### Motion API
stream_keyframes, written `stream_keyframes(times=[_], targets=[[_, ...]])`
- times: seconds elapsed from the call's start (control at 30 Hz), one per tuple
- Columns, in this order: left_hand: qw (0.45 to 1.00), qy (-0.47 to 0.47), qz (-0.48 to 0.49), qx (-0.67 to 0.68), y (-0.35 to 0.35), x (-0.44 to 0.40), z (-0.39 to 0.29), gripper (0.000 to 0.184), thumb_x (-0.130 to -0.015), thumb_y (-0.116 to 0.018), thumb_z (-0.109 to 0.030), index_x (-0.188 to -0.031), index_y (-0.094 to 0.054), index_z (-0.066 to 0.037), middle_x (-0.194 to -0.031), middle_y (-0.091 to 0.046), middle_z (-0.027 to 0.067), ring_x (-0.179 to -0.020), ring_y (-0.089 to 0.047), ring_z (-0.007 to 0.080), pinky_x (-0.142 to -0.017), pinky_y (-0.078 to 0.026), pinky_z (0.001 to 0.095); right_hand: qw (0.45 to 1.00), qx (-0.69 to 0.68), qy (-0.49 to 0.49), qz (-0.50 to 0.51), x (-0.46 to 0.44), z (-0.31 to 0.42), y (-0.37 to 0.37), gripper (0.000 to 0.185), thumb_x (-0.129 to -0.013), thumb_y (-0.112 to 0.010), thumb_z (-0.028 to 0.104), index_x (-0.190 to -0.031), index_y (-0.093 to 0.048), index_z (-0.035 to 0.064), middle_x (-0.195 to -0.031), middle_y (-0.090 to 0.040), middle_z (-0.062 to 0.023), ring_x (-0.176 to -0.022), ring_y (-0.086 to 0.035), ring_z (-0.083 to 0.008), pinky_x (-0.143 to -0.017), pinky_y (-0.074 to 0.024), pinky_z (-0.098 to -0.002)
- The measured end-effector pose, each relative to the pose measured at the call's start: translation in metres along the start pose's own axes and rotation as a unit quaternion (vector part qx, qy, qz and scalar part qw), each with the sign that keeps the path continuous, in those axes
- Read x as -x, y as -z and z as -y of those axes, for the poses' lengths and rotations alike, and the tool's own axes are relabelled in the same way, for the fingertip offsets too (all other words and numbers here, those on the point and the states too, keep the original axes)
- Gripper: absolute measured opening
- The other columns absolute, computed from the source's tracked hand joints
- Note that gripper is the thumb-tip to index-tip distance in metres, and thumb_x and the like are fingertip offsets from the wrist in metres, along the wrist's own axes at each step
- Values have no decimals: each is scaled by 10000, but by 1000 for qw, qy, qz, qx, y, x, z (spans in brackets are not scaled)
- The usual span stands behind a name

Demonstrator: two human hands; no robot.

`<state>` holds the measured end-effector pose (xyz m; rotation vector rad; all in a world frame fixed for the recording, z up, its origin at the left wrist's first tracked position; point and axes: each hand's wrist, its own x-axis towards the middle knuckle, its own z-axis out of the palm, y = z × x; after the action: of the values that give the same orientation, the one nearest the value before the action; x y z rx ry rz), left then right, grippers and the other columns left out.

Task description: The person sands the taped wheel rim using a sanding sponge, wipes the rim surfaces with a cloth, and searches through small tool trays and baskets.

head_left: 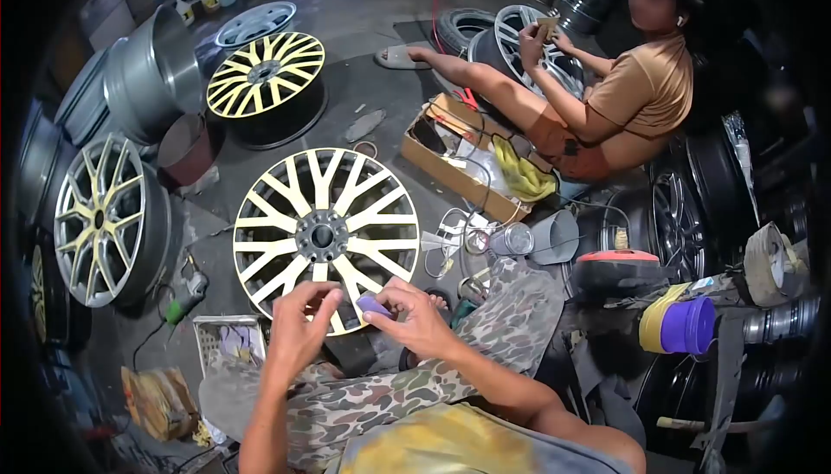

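A wheel rim with pale yellow spokes and a grey hub lies face up in front of me. Over its near edge, my right hand pinches a small purple piece between thumb and fingers. Just left of it, my left hand is raised over the rim's near spokes, thumb and fingertips bent toward each other; whether something small is between them cannot be made out. The two hands are apart.
More rims stand at the left and behind. A cardboard box with a yellow cloth lies right of centre. A person sits at the upper right beside another rim. A purple container is at the right.
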<state>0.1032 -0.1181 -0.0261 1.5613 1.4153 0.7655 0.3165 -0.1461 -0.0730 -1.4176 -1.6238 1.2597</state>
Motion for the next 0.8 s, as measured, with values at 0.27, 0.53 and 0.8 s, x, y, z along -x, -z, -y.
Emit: stream_keyframes(times=[0.27,0.53,0.8], targets=[[992,-46,97,-70,-6,-14,41,215,-923,-691,-182,-998,-703,19,-868,-701,168,-783,-679,280,-696,-516,397,999,0,-45,-19,-17,-56,-23,212,-851,-723,158,-925,-607,-3,-767,-598,-78,-724,-574,-169,-659,-483,-334],[990,-49,58,-119,-24,-17,78,292,-865,-700,-211,-1026,-688,33,-921,-684,248,-930,-660,426,-828,-508,495,990,-123,-47,49,-27,-51,-45,148,-899,-660,12,-1026,-610,-45,-821,-639,-22,-710,-563,-52,-612,-441,-217],[965,-53,124,-225,-45,-19,111,202,-678,-691,-80,-859,-720,3,-812,-687,242,-818,-682,432,-716,-537,498,998,12,42,47,-32,-66,-54,147,-793,-701,12,-903,-632,-57,-727,-456,-25,-670,-430,-94,-597,-358,-261]])
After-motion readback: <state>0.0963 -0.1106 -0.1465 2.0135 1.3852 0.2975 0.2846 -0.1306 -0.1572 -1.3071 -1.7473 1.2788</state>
